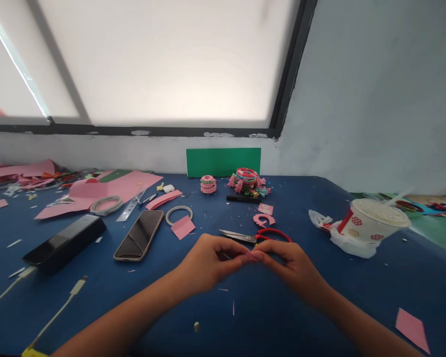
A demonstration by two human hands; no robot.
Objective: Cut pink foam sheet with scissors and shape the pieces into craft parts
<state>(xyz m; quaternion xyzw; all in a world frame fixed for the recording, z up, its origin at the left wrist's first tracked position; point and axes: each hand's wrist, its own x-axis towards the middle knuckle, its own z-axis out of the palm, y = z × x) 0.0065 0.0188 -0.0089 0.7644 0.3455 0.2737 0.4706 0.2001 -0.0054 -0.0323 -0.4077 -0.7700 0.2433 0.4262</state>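
Note:
My left hand (216, 260) and my right hand (288, 265) meet fingertip to fingertip over the blue table. Pinched between them is a small piece of pink paper (251, 256), mostly hidden by the fingers. Just behind the hands lie scissors (241, 236) with red handles, the blades pointing left. Beyond these sit a pink paper ring with a jagged edge (263, 219) and a small pink square (265, 208). Left of my left hand, another pink paper square (183, 227) overlaps a roll of tape (179, 213).
A phone (139, 235), a black power bank (65, 240) and a white cable (59, 312) lie left. Pink sheets (107, 191) are heaped at the back left. Small paper crafts (247, 181) stand before a green card (223, 162). A lidded cup (371, 223) stands right.

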